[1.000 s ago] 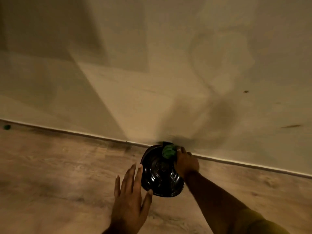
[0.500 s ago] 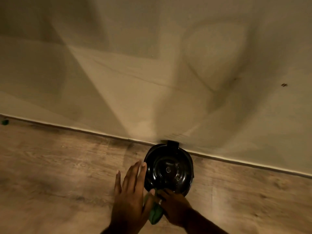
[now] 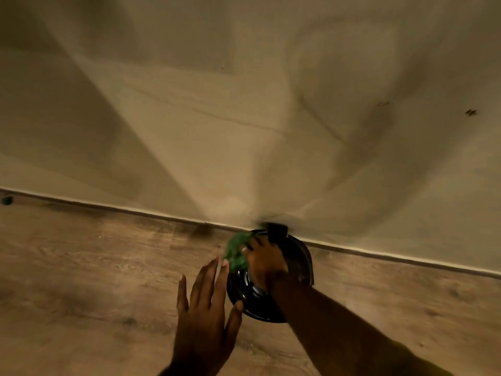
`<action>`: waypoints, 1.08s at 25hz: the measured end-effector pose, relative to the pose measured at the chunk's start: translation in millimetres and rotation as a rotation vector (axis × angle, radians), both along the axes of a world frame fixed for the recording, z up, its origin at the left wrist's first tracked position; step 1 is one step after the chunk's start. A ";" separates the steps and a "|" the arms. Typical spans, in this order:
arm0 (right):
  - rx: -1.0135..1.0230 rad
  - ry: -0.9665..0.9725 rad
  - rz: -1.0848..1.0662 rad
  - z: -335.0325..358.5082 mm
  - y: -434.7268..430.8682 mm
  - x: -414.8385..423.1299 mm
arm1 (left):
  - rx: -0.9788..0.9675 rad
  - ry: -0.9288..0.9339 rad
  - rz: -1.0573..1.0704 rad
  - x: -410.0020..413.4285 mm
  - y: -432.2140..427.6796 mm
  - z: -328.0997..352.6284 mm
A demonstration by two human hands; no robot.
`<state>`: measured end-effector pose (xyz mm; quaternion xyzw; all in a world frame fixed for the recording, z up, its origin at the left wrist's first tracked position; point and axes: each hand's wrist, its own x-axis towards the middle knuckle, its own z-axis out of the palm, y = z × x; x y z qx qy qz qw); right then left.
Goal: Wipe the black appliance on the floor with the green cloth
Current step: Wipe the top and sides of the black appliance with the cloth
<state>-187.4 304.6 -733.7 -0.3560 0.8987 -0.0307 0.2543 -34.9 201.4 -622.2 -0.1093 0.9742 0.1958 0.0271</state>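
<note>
A round black appliance (image 3: 299, 256) with a glossy lid stands on the wooden floor against the wall. My right hand (image 3: 264, 260) lies on top of the lid, gripping the green cloth (image 3: 236, 249) at the lid's upper left edge. My left hand (image 3: 204, 308) is spread flat with fingers apart, its thumb and fingertips touching the appliance's left side. A black hinge block (image 3: 276, 230) sticks out at the appliance's far edge by the wall.
A beige wall (image 3: 244, 104) rises just behind the appliance, with a pale skirting strip (image 3: 122, 210) along its foot. Wood-pattern floor (image 3: 81, 280) spreads left and right. A small dark green object (image 3: 6, 200) lies far left by the wall.
My right hand carried the cloth from the near edge of the lid up across it to the far left edge. My left hand stayed against the appliance's left side.
</note>
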 end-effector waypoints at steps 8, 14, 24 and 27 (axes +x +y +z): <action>-0.002 0.100 0.359 2.7 49.6 14.6 | 0.030 0.020 -0.002 -6.7 14.6 -1.5; -0.042 -0.140 -0.496 -2.1 118.3 -46.8 | 0.038 0.030 -0.021 -6.9 20.5 0.4; -0.109 0.081 -0.507 4.1 173.0 9.3 | 0.023 -0.055 -0.042 -12.0 23.1 -6.5; -0.212 0.092 -0.379 13.4 122.4 -26.6 | 0.020 -0.043 -0.044 -9.1 23.7 -11.1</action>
